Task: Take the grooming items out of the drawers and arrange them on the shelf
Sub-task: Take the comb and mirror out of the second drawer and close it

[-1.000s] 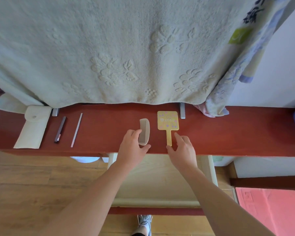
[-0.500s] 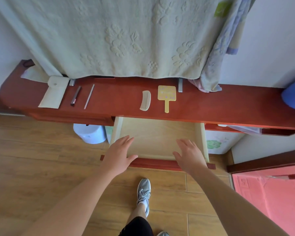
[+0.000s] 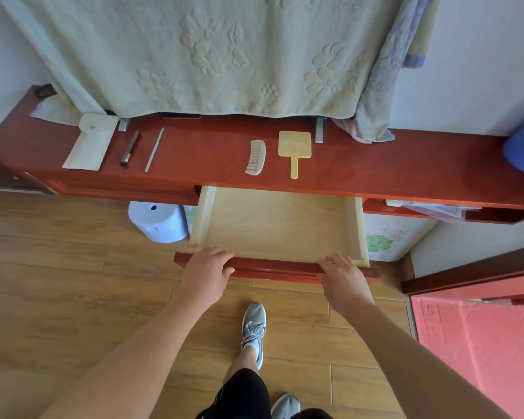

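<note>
A grey sneaker [image 3: 253, 323] stands on the wooden floor [image 3: 73, 267], with a red mat [image 3: 481, 343] off to the right. Ahead of it both hands are on the red drawer front [image 3: 277, 267], well apart. The left hand [image 3: 206, 272] is near its left end, fingers curled over the top edge and thumb against the face. The right hand [image 3: 342, 281] is near the right end, fingers bent over the same edge.

The drawer [image 3: 279, 222] is pulled well out from under the shelf [image 3: 375, 173], its pale wooden bottom showing. A light blue plastic stool [image 3: 159, 220] sits on the floor just left of it.

The grooming items lie on the red shelf above. A pale comb [image 3: 256, 157] and a yellow hand mirror [image 3: 294, 148] are side by side over the drawer, apart from each other. Farther left lie a thin pale stick [image 3: 154, 149], a dark slim tube [image 3: 129, 148] and a cream pouch [image 3: 88, 146].

A pale green towel [image 3: 209, 55] with embossed flowers hangs behind, down to the back of the shelf.
</note>
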The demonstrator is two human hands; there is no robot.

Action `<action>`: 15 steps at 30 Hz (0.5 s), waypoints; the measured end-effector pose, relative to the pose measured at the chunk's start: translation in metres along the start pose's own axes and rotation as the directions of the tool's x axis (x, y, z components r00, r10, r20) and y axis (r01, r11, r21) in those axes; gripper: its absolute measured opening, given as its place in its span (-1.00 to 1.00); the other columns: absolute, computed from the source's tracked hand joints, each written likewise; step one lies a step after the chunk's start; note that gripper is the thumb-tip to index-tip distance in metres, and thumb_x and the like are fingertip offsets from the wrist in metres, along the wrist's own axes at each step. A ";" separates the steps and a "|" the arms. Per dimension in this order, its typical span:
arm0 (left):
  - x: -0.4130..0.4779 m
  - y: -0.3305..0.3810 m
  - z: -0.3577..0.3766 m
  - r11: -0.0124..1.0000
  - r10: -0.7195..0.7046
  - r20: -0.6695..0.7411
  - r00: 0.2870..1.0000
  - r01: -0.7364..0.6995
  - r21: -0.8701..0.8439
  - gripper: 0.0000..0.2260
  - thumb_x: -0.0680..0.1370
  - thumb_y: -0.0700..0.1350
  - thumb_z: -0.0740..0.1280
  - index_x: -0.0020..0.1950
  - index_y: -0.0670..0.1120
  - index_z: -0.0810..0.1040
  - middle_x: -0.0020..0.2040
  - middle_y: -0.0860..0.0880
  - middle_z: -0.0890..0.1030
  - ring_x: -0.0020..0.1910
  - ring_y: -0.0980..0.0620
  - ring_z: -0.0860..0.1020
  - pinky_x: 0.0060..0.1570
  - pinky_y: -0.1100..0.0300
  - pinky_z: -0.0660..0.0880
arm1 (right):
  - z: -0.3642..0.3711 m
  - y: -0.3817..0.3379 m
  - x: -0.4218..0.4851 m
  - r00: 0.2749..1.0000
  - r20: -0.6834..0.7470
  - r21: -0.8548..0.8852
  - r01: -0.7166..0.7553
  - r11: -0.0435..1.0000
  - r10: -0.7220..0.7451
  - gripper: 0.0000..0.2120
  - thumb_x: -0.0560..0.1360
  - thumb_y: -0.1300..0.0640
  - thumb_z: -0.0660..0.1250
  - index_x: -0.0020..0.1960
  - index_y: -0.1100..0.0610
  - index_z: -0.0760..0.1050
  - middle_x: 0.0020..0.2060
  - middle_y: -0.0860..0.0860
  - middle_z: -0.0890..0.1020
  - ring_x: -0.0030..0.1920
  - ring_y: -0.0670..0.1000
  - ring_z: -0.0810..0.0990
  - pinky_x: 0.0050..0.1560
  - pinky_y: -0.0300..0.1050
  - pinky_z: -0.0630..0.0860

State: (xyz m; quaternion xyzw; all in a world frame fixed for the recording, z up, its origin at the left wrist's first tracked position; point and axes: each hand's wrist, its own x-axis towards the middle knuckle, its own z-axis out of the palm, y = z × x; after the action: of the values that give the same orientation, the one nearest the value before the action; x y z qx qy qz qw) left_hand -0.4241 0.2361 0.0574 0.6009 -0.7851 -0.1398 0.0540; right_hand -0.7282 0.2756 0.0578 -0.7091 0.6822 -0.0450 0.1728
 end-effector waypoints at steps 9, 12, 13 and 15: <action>0.025 -0.001 -0.006 0.999 -0.034 -0.032 0.999 0.033 -0.032 -0.75 0.46 -0.08 0.53 0.12 -0.07 0.70 0.02 0.01 0.70 -0.01 -0.04 0.65 -0.08 0.08 0.58 | -0.005 0.001 0.023 0.999 0.006 0.020 -0.043 0.999 0.042 -0.78 0.57 0.16 0.30 0.20 0.10 0.57 0.09 -0.02 0.56 0.11 0.01 0.47 -0.05 -0.15 0.49; 0.047 -0.002 -0.010 0.999 -0.029 -0.037 0.999 0.028 -0.035 -0.75 0.46 -0.08 0.53 0.12 -0.07 0.70 0.02 0.01 0.70 0.00 -0.03 0.65 -0.06 0.07 0.59 | -0.010 0.003 0.044 0.998 -0.003 0.013 -0.058 0.998 0.058 -0.79 0.57 0.17 0.29 0.18 0.10 0.57 0.09 -0.02 0.56 0.11 0.01 0.47 -0.06 -0.15 0.48; 0.055 -0.003 -0.011 0.999 -0.025 -0.041 0.999 0.024 -0.037 -0.76 0.46 -0.08 0.53 0.12 -0.07 0.70 0.02 0.01 0.70 0.00 -0.03 0.65 -0.06 0.07 0.59 | -0.012 0.004 0.052 0.998 -0.005 0.009 -0.060 0.998 0.060 -0.80 0.57 0.17 0.29 0.17 0.11 0.58 0.09 -0.02 0.57 0.11 0.01 0.47 -0.06 -0.15 0.47; 0.071 -0.005 -0.012 0.999 -0.020 -0.043 0.999 0.019 -0.036 -0.76 0.46 -0.09 0.53 0.12 -0.07 0.70 0.01 0.01 0.70 -0.01 -0.03 0.65 -0.07 0.07 0.59 | -0.015 0.005 0.068 0.998 -0.012 0.004 -0.068 0.998 0.068 -0.82 0.57 0.18 0.29 0.14 0.11 0.58 0.06 -0.02 0.57 0.09 0.02 0.46 -0.08 -0.15 0.46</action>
State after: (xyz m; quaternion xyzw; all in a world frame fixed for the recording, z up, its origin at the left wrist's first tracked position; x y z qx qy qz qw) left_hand -0.4354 0.1645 0.0616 0.6104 -0.7752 -0.1412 0.0803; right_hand -0.7333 0.2062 0.0584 -0.6848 0.7069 -0.0443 0.1713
